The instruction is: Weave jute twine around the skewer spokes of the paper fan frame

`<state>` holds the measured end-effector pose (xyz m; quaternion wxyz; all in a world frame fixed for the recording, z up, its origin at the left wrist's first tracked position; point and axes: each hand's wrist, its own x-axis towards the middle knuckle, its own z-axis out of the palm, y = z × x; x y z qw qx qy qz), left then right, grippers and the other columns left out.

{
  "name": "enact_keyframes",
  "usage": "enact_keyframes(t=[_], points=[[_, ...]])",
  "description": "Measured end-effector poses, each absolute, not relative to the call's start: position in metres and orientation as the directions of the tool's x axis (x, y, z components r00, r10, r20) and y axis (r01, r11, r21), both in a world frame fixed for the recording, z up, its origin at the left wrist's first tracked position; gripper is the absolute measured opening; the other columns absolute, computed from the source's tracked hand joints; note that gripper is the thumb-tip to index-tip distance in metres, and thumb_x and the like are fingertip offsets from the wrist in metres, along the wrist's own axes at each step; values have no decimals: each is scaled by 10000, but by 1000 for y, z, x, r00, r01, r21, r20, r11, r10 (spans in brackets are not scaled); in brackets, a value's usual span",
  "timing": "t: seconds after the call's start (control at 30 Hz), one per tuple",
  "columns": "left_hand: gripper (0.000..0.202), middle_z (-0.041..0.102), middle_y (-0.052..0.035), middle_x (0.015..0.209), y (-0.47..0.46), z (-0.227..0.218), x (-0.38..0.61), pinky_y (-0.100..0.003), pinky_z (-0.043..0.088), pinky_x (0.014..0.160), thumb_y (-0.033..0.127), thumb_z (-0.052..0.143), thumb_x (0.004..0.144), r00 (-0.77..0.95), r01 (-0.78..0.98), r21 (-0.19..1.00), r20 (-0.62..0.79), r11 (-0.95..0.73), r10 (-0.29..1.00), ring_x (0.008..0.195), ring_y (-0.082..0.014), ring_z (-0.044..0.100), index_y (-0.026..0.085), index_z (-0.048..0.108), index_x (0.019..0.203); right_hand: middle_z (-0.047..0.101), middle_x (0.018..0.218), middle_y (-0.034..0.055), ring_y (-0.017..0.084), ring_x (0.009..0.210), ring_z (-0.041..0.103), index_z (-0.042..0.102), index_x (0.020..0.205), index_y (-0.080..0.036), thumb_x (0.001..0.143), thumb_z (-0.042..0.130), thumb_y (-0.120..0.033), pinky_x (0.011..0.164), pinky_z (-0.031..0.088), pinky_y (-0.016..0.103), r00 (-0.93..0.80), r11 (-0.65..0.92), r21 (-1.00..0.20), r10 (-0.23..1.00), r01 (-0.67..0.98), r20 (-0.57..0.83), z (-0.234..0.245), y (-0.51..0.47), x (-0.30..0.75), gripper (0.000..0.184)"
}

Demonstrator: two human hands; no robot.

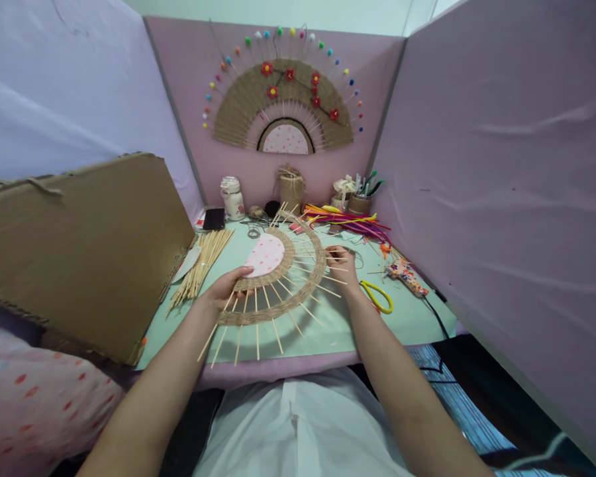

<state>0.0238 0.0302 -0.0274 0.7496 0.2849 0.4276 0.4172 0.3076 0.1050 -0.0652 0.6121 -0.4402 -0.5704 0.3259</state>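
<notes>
A half-made fan [283, 278] lies on the pale green table [328, 324]: wooden skewers radiate from a pink dotted half-circle, with bands of jute twine woven across them. My left hand [226, 286] rests on the fan's lower left part, thumb pressing on the inner twine band, fingers partly under the skewers. My right hand [340, 260] sits at the fan's right edge, fingers pinched together around the skewer ends and what looks like a thin twine strand.
A bundle of loose skewers [202, 262] lies left of the fan, beside a big cardboard sheet [79, 245]. Yellow-handled scissors [377, 296], a glue gun [404, 275], coloured pipe cleaners [350, 220], jars and twine spools [291, 189] crowd the back. A finished fan [284, 106] hangs on the pink wall.
</notes>
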Motion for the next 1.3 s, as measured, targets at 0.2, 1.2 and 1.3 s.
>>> enact_keyframes(t=[0.2,1.2,1.3], points=[[318,620,-72,564,31,-21,17,-106,283,218,266,363,917,404,-516,629,-419,581,813,295,-79,479,61,579,1028,626,736,16,134,641,542,586,793,-188,700,652,-478,627,433,267,34,344,-936,939,-71,342,-59,99,308,311],[287,536,-3,564,30,-21,4,-53,225,236,306,370,899,176,-865,464,-79,193,981,337,-27,387,139,589,981,570,1005,135,276,988,482,581,869,-178,626,568,-298,880,370,433,611,174,-901,682,398,402,-73,118,334,272],[394,512,-16,496,33,-22,7,-81,196,204,339,294,914,277,-755,554,-214,350,937,244,-17,289,102,604,858,527,1158,151,278,1116,451,578,1019,-174,640,535,-249,963,338,447,502,306,-827,678,472,537,-66,111,326,389]])
